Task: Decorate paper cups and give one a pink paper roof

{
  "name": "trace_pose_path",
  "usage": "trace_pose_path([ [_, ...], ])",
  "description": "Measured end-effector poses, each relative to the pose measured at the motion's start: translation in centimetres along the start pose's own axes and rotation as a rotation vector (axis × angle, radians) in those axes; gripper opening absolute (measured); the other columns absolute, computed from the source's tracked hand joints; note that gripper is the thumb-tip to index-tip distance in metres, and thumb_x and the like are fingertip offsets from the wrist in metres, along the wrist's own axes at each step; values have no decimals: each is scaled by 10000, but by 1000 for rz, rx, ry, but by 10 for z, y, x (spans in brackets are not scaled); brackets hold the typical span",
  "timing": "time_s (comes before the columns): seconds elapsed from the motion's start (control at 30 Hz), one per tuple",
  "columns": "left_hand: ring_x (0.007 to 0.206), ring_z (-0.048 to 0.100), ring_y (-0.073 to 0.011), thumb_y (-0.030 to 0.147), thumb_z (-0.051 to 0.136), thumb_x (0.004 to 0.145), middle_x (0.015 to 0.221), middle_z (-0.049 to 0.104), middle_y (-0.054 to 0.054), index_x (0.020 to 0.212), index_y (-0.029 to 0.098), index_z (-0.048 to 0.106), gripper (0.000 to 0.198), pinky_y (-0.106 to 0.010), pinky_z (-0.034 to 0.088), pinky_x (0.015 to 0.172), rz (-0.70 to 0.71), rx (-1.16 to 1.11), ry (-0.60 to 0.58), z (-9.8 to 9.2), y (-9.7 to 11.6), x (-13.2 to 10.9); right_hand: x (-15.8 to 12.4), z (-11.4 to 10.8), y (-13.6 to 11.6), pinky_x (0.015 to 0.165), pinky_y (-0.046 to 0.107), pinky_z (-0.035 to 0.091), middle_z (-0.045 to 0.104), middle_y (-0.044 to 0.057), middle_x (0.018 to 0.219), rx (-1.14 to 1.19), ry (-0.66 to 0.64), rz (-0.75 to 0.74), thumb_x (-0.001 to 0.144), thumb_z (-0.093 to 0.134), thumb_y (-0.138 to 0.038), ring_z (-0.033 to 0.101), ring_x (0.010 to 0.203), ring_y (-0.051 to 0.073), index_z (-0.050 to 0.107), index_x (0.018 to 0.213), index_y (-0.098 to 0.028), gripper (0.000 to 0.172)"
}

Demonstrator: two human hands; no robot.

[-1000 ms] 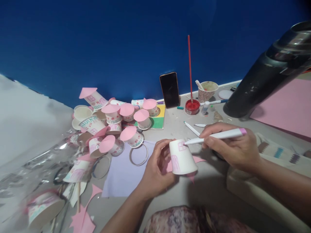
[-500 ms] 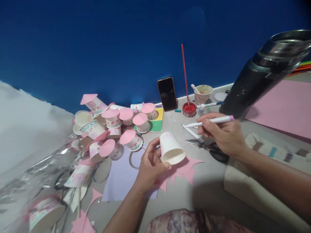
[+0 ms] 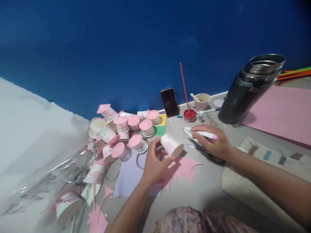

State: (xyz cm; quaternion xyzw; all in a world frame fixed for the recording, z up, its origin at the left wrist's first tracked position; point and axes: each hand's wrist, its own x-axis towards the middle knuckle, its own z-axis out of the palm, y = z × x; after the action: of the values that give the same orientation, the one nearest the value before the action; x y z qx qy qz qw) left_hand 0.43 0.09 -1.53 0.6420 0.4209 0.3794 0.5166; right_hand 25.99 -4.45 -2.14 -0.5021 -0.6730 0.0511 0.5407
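Observation:
My left hand (image 3: 157,164) is closed around a white paper cup (image 3: 167,142). The cup lies tilted in my fingers, its wide end toward the lower right, and a pinkish-purple drawing shows on its side. In my right hand (image 3: 215,142) is a white marker (image 3: 205,133) with a pink end, held between thumb and fingers apart from the cup. A second marker with a teal tip (image 3: 188,132) lies on the table just beyond that hand. Dark-handled scissors (image 3: 195,147) rest partly hidden beneath the right hand. Pink paper scraps (image 3: 186,166) spread below the cup.
Several decorated cups with pink paper tops (image 3: 121,124) crowd the left side. A phone (image 3: 169,102) leans on the blue wall beside a red paint pot (image 3: 189,115) and a cup (image 3: 202,101). A large dark flask (image 3: 239,94) stands at right, near pink paper (image 3: 286,110).
The cup has been turned in my left hand, bringing the purple drawing to the front. My right hand has shifted with its marker, and the whole view has moved.

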Motion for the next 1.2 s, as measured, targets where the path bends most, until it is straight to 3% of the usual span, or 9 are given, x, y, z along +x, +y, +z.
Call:
trace_pose_path([
  [0.1,1306,553,-313,106,767,782,1369,531,-137,1405,251,536,679,-495,515,1078,406,565,82,0,-11,12,-1,2,6,800,344,599,825,81,976,-11,-33,-64,975,653,-236,783,866,228,741,1046,-216,115],
  [0.2,1362,532,-342,4,655,822,1393,509,-155,1488,274,432,752,-548,512,1098,676,847,60,1,-25,30,-2,4,11,769,346,594,825,76,951,-30,-74,-102,983,643,-235,776,835,226,737,1064,-217,126],
  [0.4,1347,576,-364,36,623,878,1304,584,-129,1481,349,437,704,-596,527,1080,777,865,14,3,-43,51,-3,4,17,769,351,594,827,74,947,-62,-79,-101,988,638,-242,775,830,228,735,1068,-216,128],
  [0.73,1384,548,-358,9,644,862,1364,555,-173,1511,274,415,738,-553,522,1098,773,884,-36,2,-50,45,-3,7,29,844,360,607,830,93,1002,-54,13,56,971,639,-272,789,906,241,757,1026,-207,145],
  [0.9,1382,523,-370,252,789,870,1382,525,-183,1490,247,436,714,-548,506,1113,758,916,-121,-2,-38,36,-1,4,26,832,355,615,829,76,966,-9,10,142,954,637,-294,788,854,230,764,986,-213,153],
  [0.97,1353,539,-341,315,749,912,1395,515,-191,1513,225,404,699,-517,521,1094,722,889,-78,-12,-24,29,0,2,23,790,341,614,826,61,919,19,12,177,952,639,-300,781,804,220,765,947,-222,148],
  [1.07,1187,619,-277,259,662,968,1249,597,-144,1368,199,548,421,-427,569,968,596,847,124,-35,1,12,1,-2,21,725,331,596,814,45,877,53,33,237,948,650,-305,759,762,214,759,883,-234,145],
  [1.1,1058,655,-235,234,631,981,1160,632,-110,1260,198,612,282,-384,576,904,498,848,125,-43,8,4,1,-3,20,707,331,585,807,39,861,63,51,270,945,658,-309,748,749,213,757,870,-239,143],
  [1.2,812,658,-171,209,599,986,952,676,-36,1001,212,672,74,-304,555,755,234,846,-125,-59,17,-26,1,-4,21,664,333,544,767,17,773,88,105,374,948,674,-331,705,696,204,755,848,-253,151],
])
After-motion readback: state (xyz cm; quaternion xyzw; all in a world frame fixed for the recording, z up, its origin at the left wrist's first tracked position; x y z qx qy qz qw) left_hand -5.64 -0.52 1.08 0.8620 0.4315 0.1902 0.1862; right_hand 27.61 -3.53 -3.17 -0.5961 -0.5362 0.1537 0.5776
